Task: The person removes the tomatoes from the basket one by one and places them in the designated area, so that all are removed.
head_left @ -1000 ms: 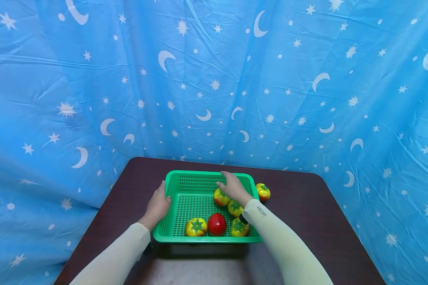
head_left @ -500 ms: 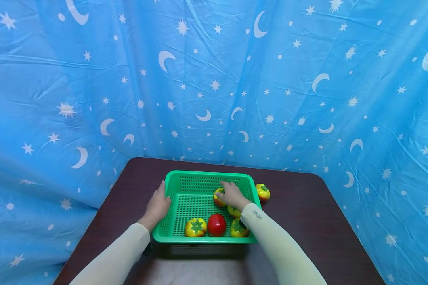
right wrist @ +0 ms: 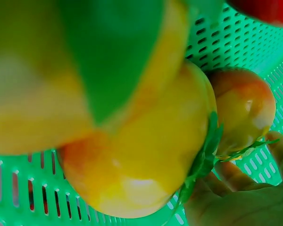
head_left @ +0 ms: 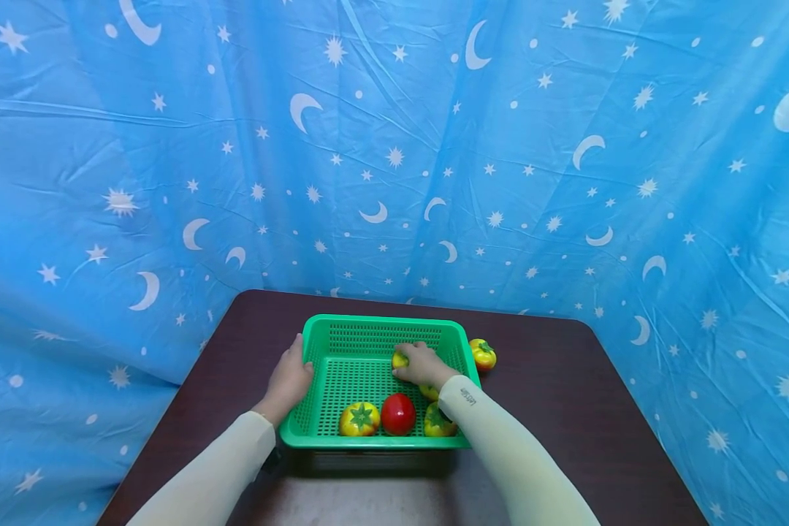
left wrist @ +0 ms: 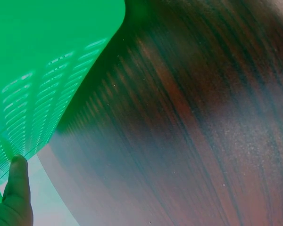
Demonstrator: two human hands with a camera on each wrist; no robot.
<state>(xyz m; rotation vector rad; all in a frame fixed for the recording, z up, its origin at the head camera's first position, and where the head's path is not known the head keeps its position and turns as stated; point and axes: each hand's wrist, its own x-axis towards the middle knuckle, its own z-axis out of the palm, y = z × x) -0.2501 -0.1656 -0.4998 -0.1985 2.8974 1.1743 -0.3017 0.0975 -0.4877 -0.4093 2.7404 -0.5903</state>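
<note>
A green plastic basket (head_left: pixel 381 443) stands on the table. My left hand (head_left: pixel 291 381) grips its left side, thumb over the rim; in the left wrist view a finger (left wrist: pixel 20 179) lies against the slotted wall. Inside, my right hand (head_left: pixel 424 365) holds a yellow-orange toy persimmon (head_left: pixel 399 361), mostly covered by the fingers in the head view. The right wrist view shows this persimmon (right wrist: pixel 243 110) by the fingers, with another persimmon (right wrist: pixel 146 165) close beside it. Near the basket's front lie a persimmon (head_left: pixel 360 419), a round red fruit (head_left: pixel 398 414) and a persimmon (head_left: pixel 439 421) partly behind my right sleeve.
Outside the basket's right rim, one more persimmon (head_left: pixel 483 355) sits on the dark brown table (head_left: pixel 552 380). A blue curtain (head_left: pixel 394 219) with moons and stars hangs behind the table and along both sides.
My right hand has come down from above the back persimmon and closed its fingers round it. My left hand has stayed on the basket's left side.
</note>
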